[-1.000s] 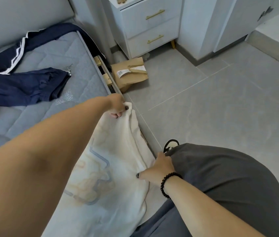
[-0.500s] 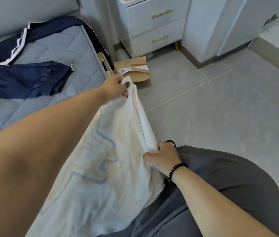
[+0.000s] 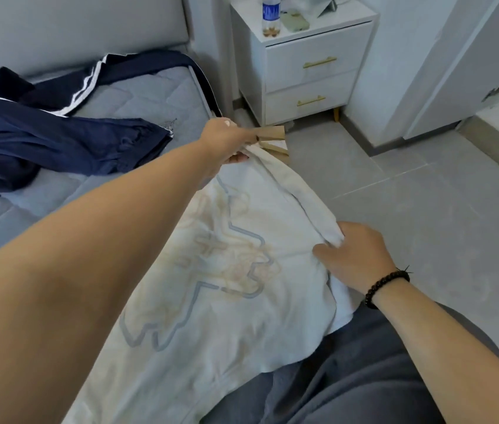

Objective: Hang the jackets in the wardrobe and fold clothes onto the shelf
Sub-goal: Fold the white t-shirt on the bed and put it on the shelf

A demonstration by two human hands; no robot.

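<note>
Folding barely begun: my left hand [image 3: 229,139] and right hand [image 3: 352,255] pinch the white shirt [image 3: 211,286] stretched over the bed [image 3: 138,99]; navy jackets [image 3: 58,142], apparently two, lie unhung.

No legible text was found. A blue label was noted on the bottle [image 3: 271,16] on the nightstand [image 3: 309,61]; its lettering was too blurred.

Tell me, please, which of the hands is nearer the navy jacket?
Left. The left hand grips the white shirt just beside the navy jacket; the right hand is farther off.
</note>
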